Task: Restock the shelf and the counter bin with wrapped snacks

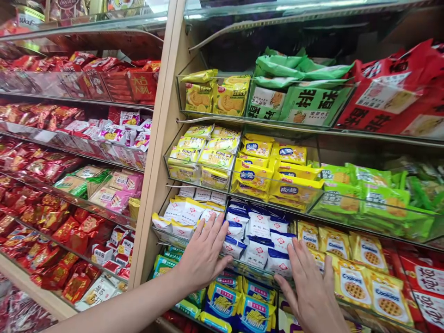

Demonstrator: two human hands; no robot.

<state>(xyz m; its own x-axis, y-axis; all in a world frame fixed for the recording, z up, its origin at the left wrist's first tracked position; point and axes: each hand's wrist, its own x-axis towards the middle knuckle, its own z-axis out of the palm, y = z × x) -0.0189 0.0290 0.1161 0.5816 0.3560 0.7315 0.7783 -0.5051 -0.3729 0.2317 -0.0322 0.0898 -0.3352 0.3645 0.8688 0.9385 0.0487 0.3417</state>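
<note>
My left hand (204, 252) lies with fingers spread at the front of a shelf bin, over the edge between white-and-yellow packets (183, 210) and white-and-blue packets (258, 224). Its fingertips are at the packets, and nothing is held in it. To the right, my right hand (308, 282) has its fingers apart at the right end of the white-and-blue packets, beside the yellow cookie packets (354, 282). It holds nothing either. Whether the fingertips press on the packets is hard to tell.
Clear bin fronts run along each shelf. Yellow packets (253, 175) and green packets (381, 194) fill the shelf above; blue-and-yellow packets (222, 300) lie below. A wooden upright (156, 138) divides these from shelves of red packets (45, 208) on the left.
</note>
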